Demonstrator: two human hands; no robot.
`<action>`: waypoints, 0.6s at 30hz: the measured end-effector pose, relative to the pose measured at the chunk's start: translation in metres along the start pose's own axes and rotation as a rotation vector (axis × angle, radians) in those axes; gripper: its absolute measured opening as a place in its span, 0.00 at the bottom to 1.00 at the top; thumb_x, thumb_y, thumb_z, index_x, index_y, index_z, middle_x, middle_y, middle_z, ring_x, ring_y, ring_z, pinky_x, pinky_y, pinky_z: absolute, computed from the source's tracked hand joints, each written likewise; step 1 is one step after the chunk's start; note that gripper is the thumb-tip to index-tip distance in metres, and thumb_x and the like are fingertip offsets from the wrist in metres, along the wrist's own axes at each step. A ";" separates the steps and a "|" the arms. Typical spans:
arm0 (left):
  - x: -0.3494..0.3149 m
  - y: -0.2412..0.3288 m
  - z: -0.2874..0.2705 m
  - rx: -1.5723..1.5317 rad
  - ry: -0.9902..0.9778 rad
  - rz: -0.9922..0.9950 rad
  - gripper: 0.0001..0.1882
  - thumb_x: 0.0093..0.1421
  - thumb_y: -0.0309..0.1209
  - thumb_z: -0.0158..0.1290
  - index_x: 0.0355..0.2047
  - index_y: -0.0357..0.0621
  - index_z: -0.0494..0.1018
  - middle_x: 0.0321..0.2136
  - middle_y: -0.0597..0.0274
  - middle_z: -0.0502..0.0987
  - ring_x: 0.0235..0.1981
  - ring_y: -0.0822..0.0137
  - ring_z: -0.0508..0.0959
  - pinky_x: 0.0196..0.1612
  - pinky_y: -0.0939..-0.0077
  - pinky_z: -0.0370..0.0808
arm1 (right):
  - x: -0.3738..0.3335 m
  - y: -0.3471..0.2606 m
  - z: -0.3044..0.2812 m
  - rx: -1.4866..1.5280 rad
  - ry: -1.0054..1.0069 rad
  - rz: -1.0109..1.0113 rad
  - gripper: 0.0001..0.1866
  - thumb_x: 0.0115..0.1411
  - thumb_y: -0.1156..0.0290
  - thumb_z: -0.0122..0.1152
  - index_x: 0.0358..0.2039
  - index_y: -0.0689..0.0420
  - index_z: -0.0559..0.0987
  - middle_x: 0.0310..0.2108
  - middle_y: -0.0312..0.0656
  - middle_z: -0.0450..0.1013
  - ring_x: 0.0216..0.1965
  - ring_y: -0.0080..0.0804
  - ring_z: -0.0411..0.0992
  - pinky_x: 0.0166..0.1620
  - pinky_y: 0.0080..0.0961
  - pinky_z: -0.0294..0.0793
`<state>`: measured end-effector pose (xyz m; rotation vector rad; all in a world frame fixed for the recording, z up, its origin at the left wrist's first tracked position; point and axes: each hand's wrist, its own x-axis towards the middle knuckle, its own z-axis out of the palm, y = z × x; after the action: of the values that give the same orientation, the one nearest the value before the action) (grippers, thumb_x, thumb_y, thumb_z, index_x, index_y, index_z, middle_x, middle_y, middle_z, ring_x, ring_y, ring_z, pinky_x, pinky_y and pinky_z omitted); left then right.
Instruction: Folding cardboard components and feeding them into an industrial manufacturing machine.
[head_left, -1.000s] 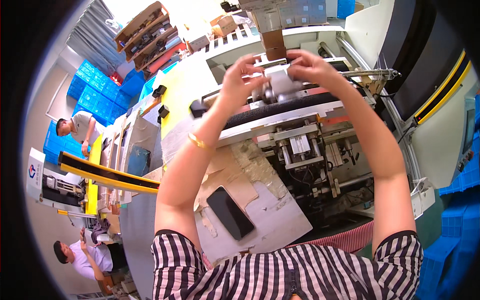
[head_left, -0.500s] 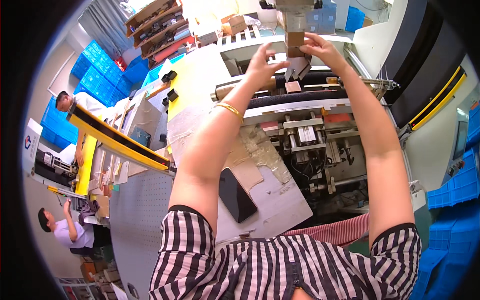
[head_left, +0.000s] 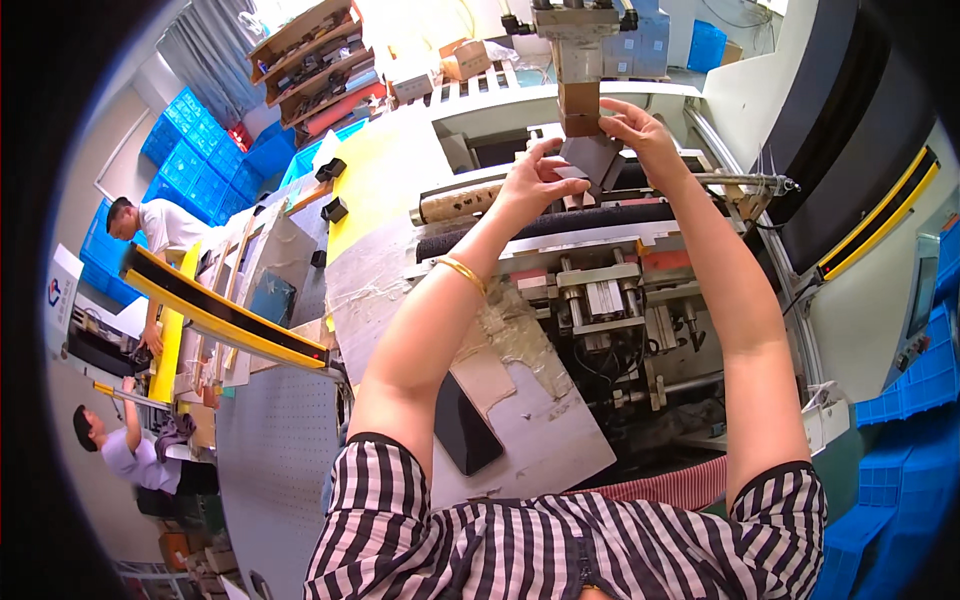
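A brown block (head_left: 579, 106) hangs beneath the metal press head (head_left: 577, 30) of a machine. Just under it, a dark grey folded cardboard piece (head_left: 590, 158) sits tilted, with angled flaps. My left hand (head_left: 538, 184) is closed at the cardboard's left edge, fingers curled and thumb beneath. My right hand (head_left: 648, 145) has bent fingers and thumb pinched at the block's lower right corner; some fingertips are hidden behind it. A small pinkish-brown piece (head_left: 580, 201) shows below the cardboard, close to my left thumb.
A black roller (head_left: 540, 231) and metal clamps (head_left: 600, 300) lie nearer me. A phone (head_left: 466, 428) rests on a grey board at left. A yellow-black bar (head_left: 225, 305) juts from the left; another (head_left: 885, 212) stands right. Two people work far left. Blue crates (head_left: 905, 385) stand right.
My left hand has moved lower and in toward the cardboard, its fingers more curled. My right hand stays by the block. The view has shifted, showing more of the press head.
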<state>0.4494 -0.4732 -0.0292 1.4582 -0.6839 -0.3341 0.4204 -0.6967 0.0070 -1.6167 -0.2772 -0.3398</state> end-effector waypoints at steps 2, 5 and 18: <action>0.001 -0.011 -0.003 -0.044 -0.010 0.068 0.40 0.53 0.24 0.65 0.62 0.31 0.56 0.37 0.55 0.81 0.37 0.71 0.80 0.41 0.80 0.77 | 0.001 0.010 0.001 0.039 -0.006 0.000 0.33 0.58 0.56 0.69 0.58 0.60 0.71 0.42 0.39 0.75 0.46 0.24 0.71 0.52 0.20 0.67; -0.002 0.002 0.011 -0.037 0.053 0.103 0.34 0.55 0.24 0.64 0.59 0.32 0.62 0.35 0.56 0.82 0.36 0.71 0.81 0.41 0.80 0.77 | -0.001 0.014 -0.004 0.055 0.013 0.001 0.32 0.57 0.55 0.69 0.58 0.58 0.72 0.41 0.37 0.75 0.45 0.22 0.71 0.52 0.20 0.67; -0.004 0.029 0.005 -0.082 0.063 0.051 0.32 0.56 0.23 0.63 0.59 0.35 0.62 0.44 0.54 0.78 0.37 0.74 0.79 0.44 0.81 0.77 | -0.011 0.000 -0.017 -0.103 -0.107 0.034 0.29 0.57 0.56 0.68 0.56 0.57 0.75 0.48 0.41 0.76 0.49 0.28 0.73 0.57 0.25 0.67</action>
<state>0.4378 -0.4719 -0.0015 1.3653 -0.6476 -0.2726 0.4095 -0.7136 0.0042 -1.7424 -0.3171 -0.2449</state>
